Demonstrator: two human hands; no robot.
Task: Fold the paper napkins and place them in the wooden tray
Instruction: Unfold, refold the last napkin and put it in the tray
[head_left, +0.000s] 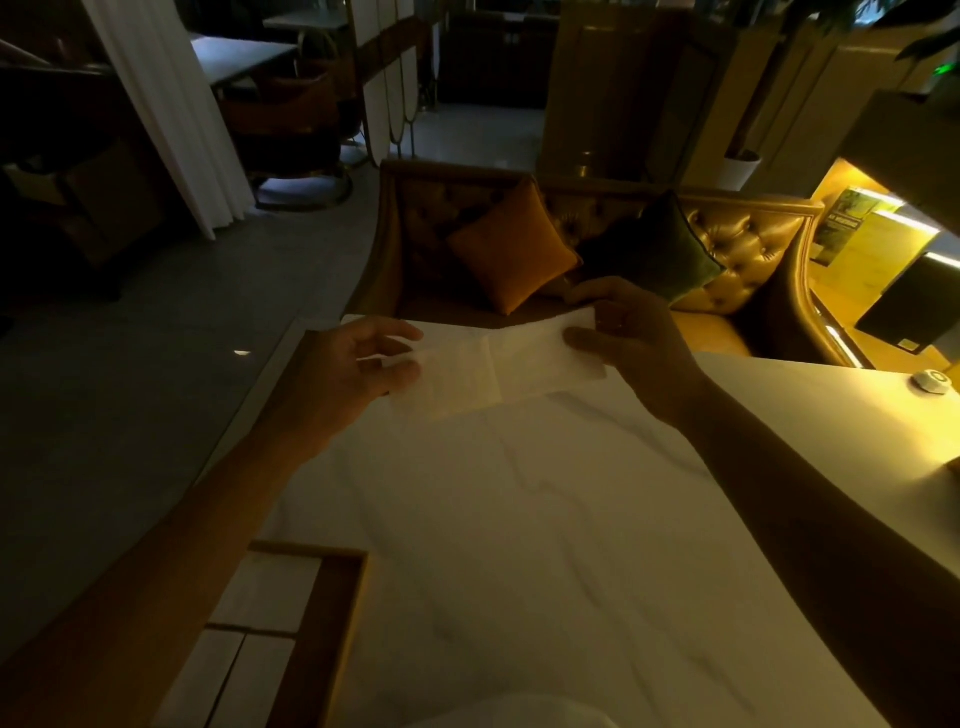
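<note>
Holding a white paper napkin (493, 364) stretched between them, both hands pinch its ends: the left hand (358, 364) thumb-and-fingers on one end, the right hand (628, 338) on the other. The napkin hangs above the far edge of the white tabletop (519, 519); the wooden tray (332, 613), holding folded napkins (270, 592), sits at the tabletop's near left corner.

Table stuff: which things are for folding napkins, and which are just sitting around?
For the job: the napkin held by the left hand and right hand; the wooden tray with folded napkins.

Just around: round white gadget, orange cushion, green cushion, sofa.
</note>
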